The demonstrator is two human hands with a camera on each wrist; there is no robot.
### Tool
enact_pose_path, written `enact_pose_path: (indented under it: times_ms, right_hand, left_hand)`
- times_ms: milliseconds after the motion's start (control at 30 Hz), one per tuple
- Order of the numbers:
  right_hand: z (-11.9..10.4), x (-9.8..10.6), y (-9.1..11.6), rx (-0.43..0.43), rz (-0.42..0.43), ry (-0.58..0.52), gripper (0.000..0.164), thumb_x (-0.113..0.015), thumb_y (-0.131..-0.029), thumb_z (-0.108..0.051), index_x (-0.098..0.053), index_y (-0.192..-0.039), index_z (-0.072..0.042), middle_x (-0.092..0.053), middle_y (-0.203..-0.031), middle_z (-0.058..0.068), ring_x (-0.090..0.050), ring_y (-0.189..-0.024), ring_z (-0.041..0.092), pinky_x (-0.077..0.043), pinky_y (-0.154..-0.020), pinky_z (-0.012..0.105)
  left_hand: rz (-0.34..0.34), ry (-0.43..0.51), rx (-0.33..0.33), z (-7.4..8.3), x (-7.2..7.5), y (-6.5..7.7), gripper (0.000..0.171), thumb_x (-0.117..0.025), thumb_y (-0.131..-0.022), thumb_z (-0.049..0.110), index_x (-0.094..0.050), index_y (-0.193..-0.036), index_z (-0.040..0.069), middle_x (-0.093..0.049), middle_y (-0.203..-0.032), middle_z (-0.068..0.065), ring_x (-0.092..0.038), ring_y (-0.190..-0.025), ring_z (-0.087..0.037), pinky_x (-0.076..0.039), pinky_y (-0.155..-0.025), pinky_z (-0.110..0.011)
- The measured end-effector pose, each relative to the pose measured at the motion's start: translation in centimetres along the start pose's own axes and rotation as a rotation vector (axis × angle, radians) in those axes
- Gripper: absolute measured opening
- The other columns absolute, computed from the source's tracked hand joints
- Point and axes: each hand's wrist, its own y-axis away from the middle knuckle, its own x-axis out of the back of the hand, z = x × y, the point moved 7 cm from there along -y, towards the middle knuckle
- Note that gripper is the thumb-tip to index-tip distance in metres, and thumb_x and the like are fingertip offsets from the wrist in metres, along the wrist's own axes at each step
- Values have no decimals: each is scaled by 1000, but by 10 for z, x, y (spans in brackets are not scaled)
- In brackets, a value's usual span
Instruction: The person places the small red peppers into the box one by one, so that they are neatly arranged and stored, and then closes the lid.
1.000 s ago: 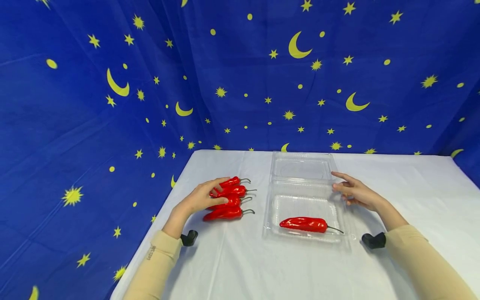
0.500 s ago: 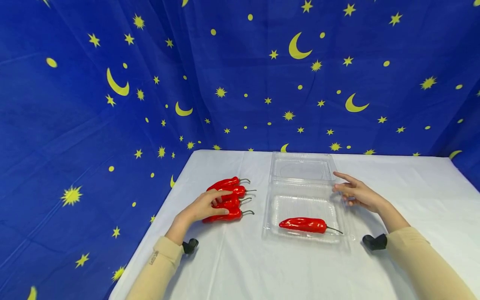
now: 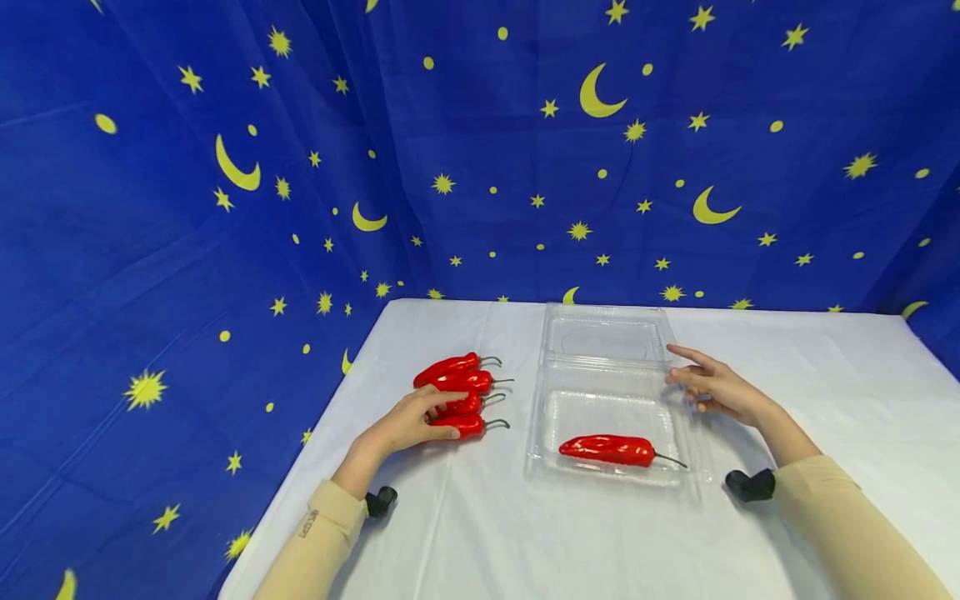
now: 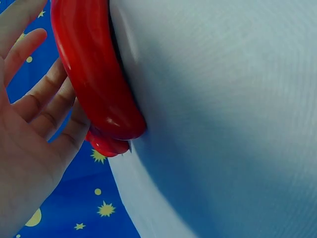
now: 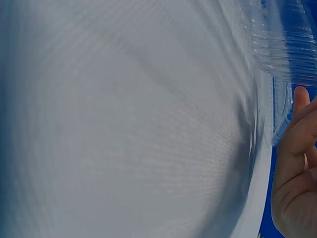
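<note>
Near the table's [image 3: 840, 400] left edge, the left hand [image 3: 405, 422] rested over the front two of four red peppers, fingers loosely parted, thumb on the front pepper [image 3: 468, 427]; its fingertips were partly hidden, so how firmly they touched was hard to judge. The four lay side by side, so lifting the front one might have dragged or rolled the second pepper [image 3: 471, 403] along, and the glossy skin could have slipped. Rightward, the clear box [image 3: 535, 421] lay open, its lid [image 3: 550, 333] folded toward the table's back edge; the left wall stood between the row and the tray floor. A fifth pepper [image 3: 606, 449] lay along the box's front edge, its stem reaching the right wall, where a knock could have shifted it. The right hand [image 3: 720, 390], relaxed and holding nothing, was at the box's right edge; a careless push could have skidded the thin plastic. A blue curtain [image 3: 517, 150] hung beyond the back edge.
</note>
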Motion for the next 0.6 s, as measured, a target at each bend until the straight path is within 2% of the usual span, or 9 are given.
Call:
enact_pose_path:
  times_ms: [133, 333, 600]
  right_hand:
    - [0, 0, 0, -3, 8, 4, 74, -58, -95, -26, -13, -152, -11, -62, -109, 8, -47, -63, 10, -45, -54, 24]
    - [1, 0, -1, -8, 25, 16, 76, -59, -95, -28, -12, -152, -11, -61, -110, 10, -47, -64, 10, -46, -55, 25]
    - [1, 1, -2, 8, 30, 17, 76, -59, -95, -27, -13, -152, -10, -61, -110, 9, -48, -64, 10, -46, -54, 24]
  left_hand:
    - [1, -5, -1, -2, -1, 0, 57, -73, -82, 36, -56, -134, 21, -55, -100, -2, -53, -88, -15, -47, -76, -31]
    - [-16, -14, -14, -1, -9, 1, 57, -72, -82, 38, -56, -133, 19, -58, -109, 1, -55, -96, -13, -47, -84, -34]
    - [-40, 18, 25, -3, -17, 2, 57, -73, -82, 39, -56, -134, 22, -58, -118, 2, -53, -105, -13, -44, -91, -38]
